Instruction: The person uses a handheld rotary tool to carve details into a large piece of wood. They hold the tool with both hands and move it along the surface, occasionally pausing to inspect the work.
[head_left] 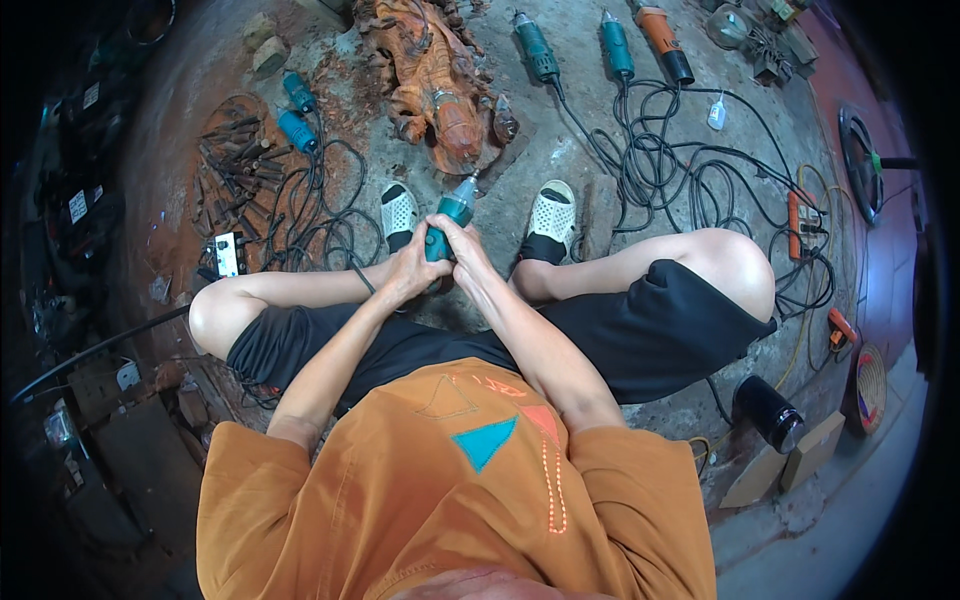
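Both my hands are closed around a teal die grinder (458,204) held between my feet. My left hand (410,268) wraps the body from the left, while my right hand (461,243) grips it from the right. The metal nose points away from me, toward the near end of a reddish-brown wood carving (425,75) lying on the floor. Whether the bit touches the wood, I cannot tell. Parts of the grinder's body are hidden under my fingers.
Two teal grinders (534,47) (617,46) and an orange one (660,40) lie at the far right, their black cords (660,150) tangled below. Smaller blue tools (297,130) and a heap of carving chisels (235,165) lie left. An orange power strip (803,225) sits right.
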